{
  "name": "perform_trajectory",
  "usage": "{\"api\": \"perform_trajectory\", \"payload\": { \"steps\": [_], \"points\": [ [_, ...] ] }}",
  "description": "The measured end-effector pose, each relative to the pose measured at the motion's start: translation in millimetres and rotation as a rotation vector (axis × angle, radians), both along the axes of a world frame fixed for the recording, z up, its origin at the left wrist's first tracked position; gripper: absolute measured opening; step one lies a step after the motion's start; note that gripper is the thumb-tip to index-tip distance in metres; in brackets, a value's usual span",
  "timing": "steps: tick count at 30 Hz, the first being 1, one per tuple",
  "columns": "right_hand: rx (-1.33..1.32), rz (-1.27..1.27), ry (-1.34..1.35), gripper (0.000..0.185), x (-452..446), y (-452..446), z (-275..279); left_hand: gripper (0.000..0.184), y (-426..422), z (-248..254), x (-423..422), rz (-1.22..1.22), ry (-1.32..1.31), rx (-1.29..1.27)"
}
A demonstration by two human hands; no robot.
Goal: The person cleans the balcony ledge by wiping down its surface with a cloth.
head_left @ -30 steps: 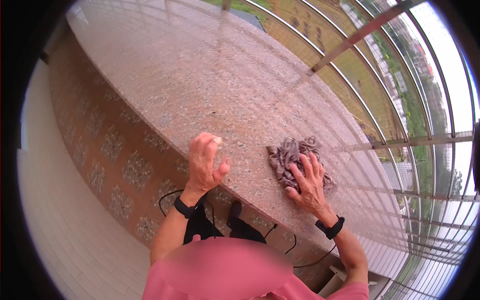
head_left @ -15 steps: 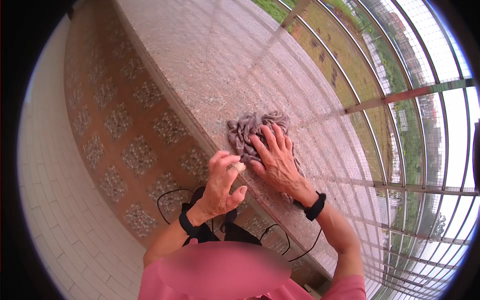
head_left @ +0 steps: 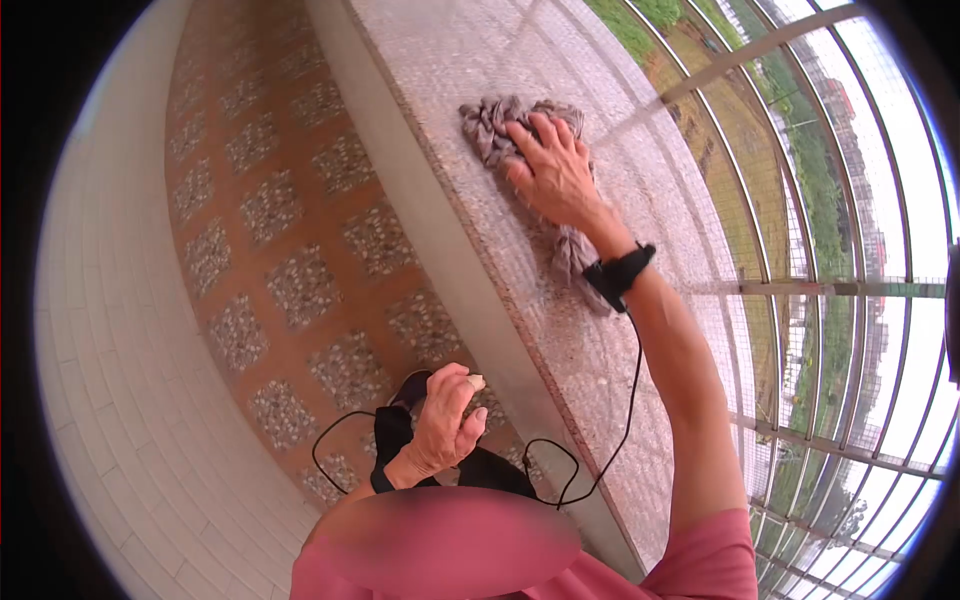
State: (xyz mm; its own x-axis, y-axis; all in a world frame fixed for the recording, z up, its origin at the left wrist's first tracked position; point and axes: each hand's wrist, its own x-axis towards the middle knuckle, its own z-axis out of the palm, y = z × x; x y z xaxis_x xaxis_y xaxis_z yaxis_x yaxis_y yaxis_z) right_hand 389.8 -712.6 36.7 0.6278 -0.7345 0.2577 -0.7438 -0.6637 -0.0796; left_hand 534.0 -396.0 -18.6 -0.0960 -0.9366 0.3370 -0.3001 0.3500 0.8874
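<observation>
My right hand [head_left: 555, 178] lies on a crumpled grey-brown cloth [head_left: 490, 130], fingers spread and pressing it against the speckled stone ledge [head_left: 610, 390]. Part of the cloth trails back beneath the wrist, towards my body. My left hand [head_left: 445, 425] hangs in the air beside the front edge of the ledge, with loosely curled fingers and the thumb apart. A small pale covering [head_left: 476, 382], perhaps a bandage, shows at one of its fingertips. The left hand touches neither the cloth nor the ledge.
A metal railing with wire mesh [head_left: 765, 290] runs along the right side of the ledge. At left, a floor with pebble squares [head_left: 300, 285] meets pale tiles [head_left: 120, 400]. A black cable [head_left: 635, 400] hangs from the right wristband [head_left: 622, 272] over the ledge.
My right hand and the cloth have slid forward along the ledge, away from my body, and the right arm is stretched further. My left hand has drawn back from the ledge edge.
</observation>
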Motion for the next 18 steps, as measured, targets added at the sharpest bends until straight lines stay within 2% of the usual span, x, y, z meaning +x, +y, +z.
{"api": "perform_trajectory", "payload": {
  "steps": [4, 6, 8, 11, 12, 14, 16, 17, 18],
  "points": [
    [0.056, -0.058, -0.122, 0.048, 48.2, -54.5, -1.4, 0.029, 9.0, 2.0, 18.3, 0.075, 0.024, 0.044],
    [0.323, -0.282, -0.176, 0.046, 75.2, -68.7, 10.5, 0.03, 13.4, 2.1, 27.9, 0.111, 0.025, 0.042],
    [0.338, -0.285, -0.11, 0.051, 89.3, -62.2, 16.3, 0.031, 17.8, 1.9, 37.1, 0.145, 0.034, 0.036],
    [0.202, -0.088, -0.185, 0.043, 91.4, -43.2, 0.3, 0.018, 21.6, 1.5, 46.5, 0.19, -0.005, 0.108],
    [0.199, -0.101, -0.179, 0.043, 91.3, -28.9, 5.6, 0.018, 21.0, -0.7, 47.1, 0.178, 0.002, 0.108],
    [0.192, 0.083, -0.124, 0.035, 89.8, 19.7, 21.0, 0.028, 19.1, -5.9, 46.7, 0.16, -0.025, 0.065],
    [0.046, 0.175, -0.038, 0.03, 85.7, 47.7, 13.3, 0.028, 15.8, -4.6, 44.6, 0.123, 0.009, 0.141],
    [0.022, 0.174, 0.006, 0.021, 82.2, 58.5, 11.3, 0.028, 11.5, -5.6, 43.1, 0.125, -0.014, 0.11],
    [0.029, 0.153, 0.006, 0.021, 78.8, 68.3, 11.6, 0.028, 7.5, -7.0, 40.7, 0.129, -0.036, 0.079]
  ]
}}
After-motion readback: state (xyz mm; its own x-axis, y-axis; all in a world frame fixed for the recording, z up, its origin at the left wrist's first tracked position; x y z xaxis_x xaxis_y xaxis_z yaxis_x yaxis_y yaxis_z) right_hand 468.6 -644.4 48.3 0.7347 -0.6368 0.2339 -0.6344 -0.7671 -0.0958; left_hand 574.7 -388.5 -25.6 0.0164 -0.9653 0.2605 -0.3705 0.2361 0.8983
